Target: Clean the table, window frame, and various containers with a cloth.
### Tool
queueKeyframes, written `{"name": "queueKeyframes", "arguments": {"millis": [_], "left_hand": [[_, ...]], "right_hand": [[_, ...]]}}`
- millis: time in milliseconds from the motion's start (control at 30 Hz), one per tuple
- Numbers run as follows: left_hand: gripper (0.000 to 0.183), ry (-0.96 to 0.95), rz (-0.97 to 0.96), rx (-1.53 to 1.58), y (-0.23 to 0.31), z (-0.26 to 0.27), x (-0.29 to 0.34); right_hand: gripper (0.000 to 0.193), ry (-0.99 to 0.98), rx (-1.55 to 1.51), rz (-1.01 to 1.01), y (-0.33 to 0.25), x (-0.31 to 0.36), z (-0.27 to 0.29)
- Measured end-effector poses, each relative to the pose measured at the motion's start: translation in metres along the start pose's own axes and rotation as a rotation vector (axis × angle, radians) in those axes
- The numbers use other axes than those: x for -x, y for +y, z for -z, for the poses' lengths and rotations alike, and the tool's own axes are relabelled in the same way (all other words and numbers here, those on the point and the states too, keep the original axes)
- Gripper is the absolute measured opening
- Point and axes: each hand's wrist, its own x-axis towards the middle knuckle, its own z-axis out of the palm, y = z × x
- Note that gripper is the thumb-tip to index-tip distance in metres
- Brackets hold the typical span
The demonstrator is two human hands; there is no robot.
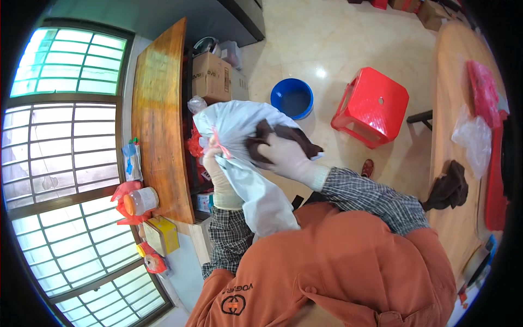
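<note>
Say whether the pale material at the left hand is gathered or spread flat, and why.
Gathered: folds in the pale material converge at the left hand, where a pink strip crosses it.

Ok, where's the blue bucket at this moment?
In the head view's upper middle, the blue bucket is on the floor, left of the red stool and, in the picture, just above the white bag.

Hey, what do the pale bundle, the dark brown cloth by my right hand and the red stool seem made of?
Pale bundle: smooth, soft sheeting, perhaps thin fabric or plastic; it gathers into fine folds.
Dark brown cloth: probably textile, matte, judging by its dull, limp look; the weave is unclear.
Red stool: likely moulded plastic, glossy, with bright reflections.
</note>
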Motion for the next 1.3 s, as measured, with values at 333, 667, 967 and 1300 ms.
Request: {"name": "queueKeyframes", "arguments": {"millis": [333,667,967,1300], "left_hand": [[0.033,-0.170,0.019,0.020,-0.013,0.042,-0.035],[0.024,-0.443,0.057,-0.323,-0.105,0.065,-0.052],[0.017,-0.964,0.164,-0.338,-0.072,-0.047,-0.018],[0.015,-0.838,0.386,-0.032,-0.089,-0.067,0.029]], "right_hand": [[0.039,0.401,-0.266,-0.258,0.040,-0.001,0.054],[0.025,-0.183,0.094,-0.525,0.148,0.077,0.045],[0.026,0.402,-0.053,-0.124,0.060,0.010,0.122],[0.030,0.077,0.055,-0.646,0.162,0.102,0.126]]}}
